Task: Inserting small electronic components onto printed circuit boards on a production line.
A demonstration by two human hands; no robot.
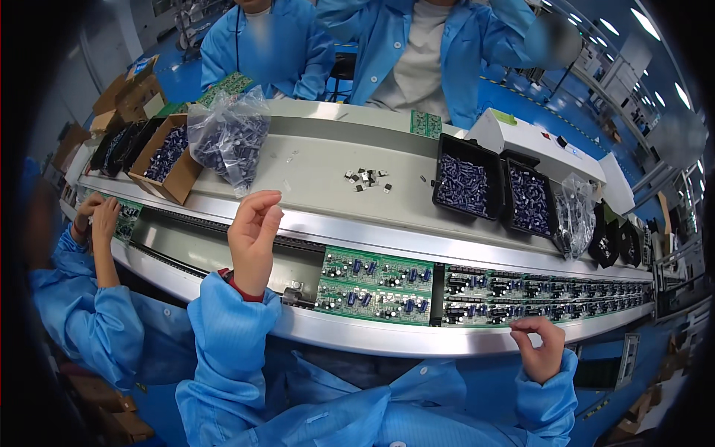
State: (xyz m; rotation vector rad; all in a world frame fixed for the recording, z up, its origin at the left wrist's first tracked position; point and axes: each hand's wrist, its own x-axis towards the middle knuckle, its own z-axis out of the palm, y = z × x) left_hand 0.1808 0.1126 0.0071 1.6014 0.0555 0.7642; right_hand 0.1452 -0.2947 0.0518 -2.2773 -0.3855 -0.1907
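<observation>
The green circuit board is lying flat in the metal track in front of the person, between the two hands. Its long axis is running left to right along the track, dipping slightly toward the right. Blue cylinder parts on its upper face are leaning in different directions, so no single heading is showing.

From the fingers of the left hand, the board is lying to the right and closer to the person's body; from those of the right hand, it is lying to the left and slightly farther out. The left hand is appearing a little nearer, but it is being held raised, so its height above the track is hard to judge. Its fingers are curling loosely, with the thumb slightly apart and nothing showing between them. The right fingers are bending at the track's near edge, released, with a gap before the thumb; whether they are touching the edge is unclear.

Just right of the board, a dark row of boards is stretching along the same line, beside the right hand.

Beyond the track, the bench is carrying a small pile of black parts, two black bins of blue parts, and, farther left, a clear bag beside a cardboard box.

At far left, a co-worker's hands are working over another board.
</observation>
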